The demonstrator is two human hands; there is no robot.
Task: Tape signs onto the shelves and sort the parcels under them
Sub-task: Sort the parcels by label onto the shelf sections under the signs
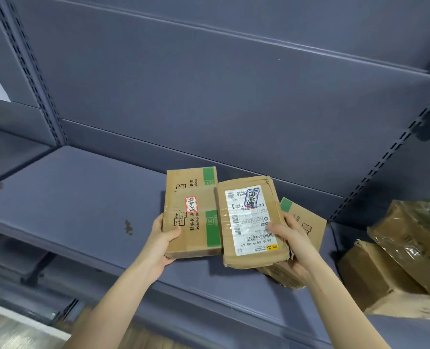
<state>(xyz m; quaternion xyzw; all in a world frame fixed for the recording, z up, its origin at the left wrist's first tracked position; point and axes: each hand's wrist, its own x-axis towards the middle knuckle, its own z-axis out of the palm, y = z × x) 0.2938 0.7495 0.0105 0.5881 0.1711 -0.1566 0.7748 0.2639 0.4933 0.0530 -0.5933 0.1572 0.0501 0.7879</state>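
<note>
My left hand (pixel 164 238) grips the near left corner of a cardboard parcel with green tape and a red-bordered label (pixel 192 217), held over the blue shelf (pixel 70 202). My right hand (pixel 290 244) grips a creased cardboard parcel with a white shipping label and a blue-bordered sticker (pixel 250 222), thumb on top. Under it, in the same hand, is another green-taped parcel (pixel 306 221), mostly hidden. The two top parcels sit side by side and touch along their edges. No sign shows on the shelves.
Two larger cardboard boxes (pixel 395 268), one wrapped in clear film (pixel 418 227), lean on the shelf bay to the right. Slotted uprights (pixel 385 159) divide the bays. An upper shelf (pixel 234 46) hangs overhead. A lower shelf edge and wooden floor lie at bottom left.
</note>
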